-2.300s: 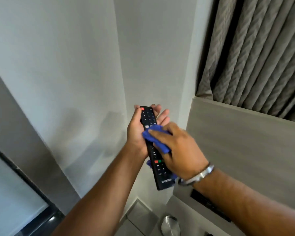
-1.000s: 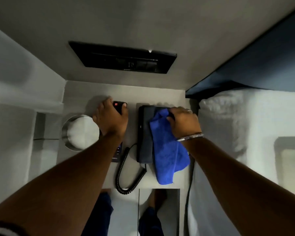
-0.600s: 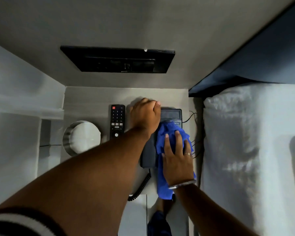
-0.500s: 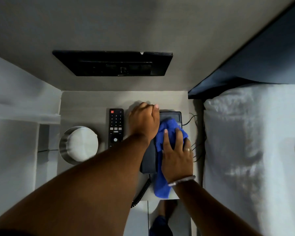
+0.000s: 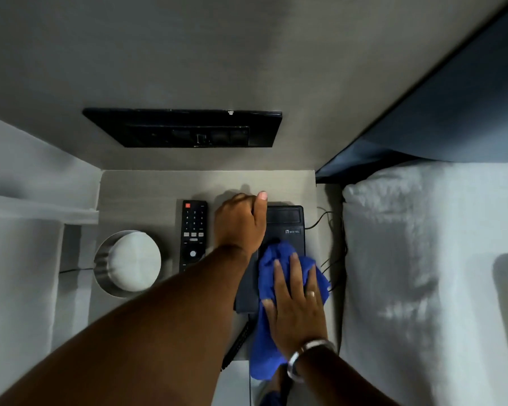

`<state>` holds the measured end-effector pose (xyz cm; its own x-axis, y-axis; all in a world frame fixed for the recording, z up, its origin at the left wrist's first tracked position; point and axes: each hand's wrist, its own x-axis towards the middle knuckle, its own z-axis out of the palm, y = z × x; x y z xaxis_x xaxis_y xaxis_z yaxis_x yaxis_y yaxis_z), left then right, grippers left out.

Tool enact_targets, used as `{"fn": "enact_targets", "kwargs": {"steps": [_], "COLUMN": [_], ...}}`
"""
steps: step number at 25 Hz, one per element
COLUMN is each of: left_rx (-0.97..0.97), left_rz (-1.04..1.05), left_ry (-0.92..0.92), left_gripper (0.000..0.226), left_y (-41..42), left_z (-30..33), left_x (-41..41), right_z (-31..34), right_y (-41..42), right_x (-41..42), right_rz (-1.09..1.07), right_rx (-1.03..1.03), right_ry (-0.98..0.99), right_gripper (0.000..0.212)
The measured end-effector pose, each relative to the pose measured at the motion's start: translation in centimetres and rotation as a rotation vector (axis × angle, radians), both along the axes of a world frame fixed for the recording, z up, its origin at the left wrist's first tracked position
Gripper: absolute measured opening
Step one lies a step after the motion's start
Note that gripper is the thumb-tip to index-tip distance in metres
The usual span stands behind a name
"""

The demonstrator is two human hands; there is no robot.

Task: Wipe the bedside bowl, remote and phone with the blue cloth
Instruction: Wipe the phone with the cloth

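The bed (image 5: pixel 423 273) sat right of the desk (image 5: pixel 147 186). On it, the phone (image 5: pixel 285 221) had the right hand (image 5: pixel 298 306) flat, fingers spread, pressing the blue cloth (image 5: pixel 264 332); the left hand (image 5: pixel 241 224) curled on its left edge. The bowl (image 5: pixel 128 263) and remote (image 5: pixel 193 232) lay left.

Black wall panel (image 5: pixel 182 128) above nightstand (image 5: pixel 147 186) — white bedding (image 5: pixel 417 259) rt.
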<state>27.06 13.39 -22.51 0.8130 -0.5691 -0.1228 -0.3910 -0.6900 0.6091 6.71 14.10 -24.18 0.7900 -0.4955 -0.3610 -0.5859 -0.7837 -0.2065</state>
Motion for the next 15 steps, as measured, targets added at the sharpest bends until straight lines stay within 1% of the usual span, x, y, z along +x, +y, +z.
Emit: {"fn": "enact_targets", "kwargs": {"steps": [2, 3, 5, 6, 8, 10, 12, 13, 15], "left_rx": [-0.012, -0.022, -0.041, -0.042, -0.028, -0.009, -0.007, -0.005, 0.010], "left_rz": [0.017, 0.020, 0.017, 0.023, 0.036, 0.041, 0.031, 0.030, 0.028], "left_ry": [-0.014, -0.013, -0.005, -0.008, -0.020, -0.028, -0.038, -0.052, -0.066], "left_gripper": [0.072, 0.072, 0.070, 0.070, 0.069, 0.069, 0.067, 0.065, 0.064], "left_y": [-0.1, -0.1, -0.1, -0.1, -0.1, -0.1, -0.1, -0.1, 0.0], "left_z": [0.0, 0.1, 0.0, 0.0, 0.1, 0.0, -0.2, -0.3, -0.5], "left_x": [-0.1, -0.2, -0.2, -0.2, -0.2, -0.3, -0.3, -0.3, -0.3], "right_z": [0.4, 0.8, 0.9, 0.7, 0.3, 0.4, 0.8, 0.7, 0.7], "right_y": [-3.3, -5.2, -8.5, -9.3, -8.1, -4.2, -1.1, -0.8, -2.3], "right_x": [5.0, 7.6, 11.8, 12.6, 11.0, 6.2, 1.6, 0.7, 1.7], "right_rz": [-0.022, -0.028, -0.071, -0.094, -0.094, -0.052, -0.010, 0.007, 0.022], "right_rx": [-0.081, -0.089, -0.026, -0.001, 0.002, -0.015, -0.009, -0.016, -0.074], "right_ry": [-0.038, -0.038, -0.035, -0.051, -0.038, -0.023, -0.051, -0.060, -0.103], "right_gripper": [0.069, 0.066, 0.060, 0.057, 0.060, 0.071, 0.070, 0.069, 0.074]}}
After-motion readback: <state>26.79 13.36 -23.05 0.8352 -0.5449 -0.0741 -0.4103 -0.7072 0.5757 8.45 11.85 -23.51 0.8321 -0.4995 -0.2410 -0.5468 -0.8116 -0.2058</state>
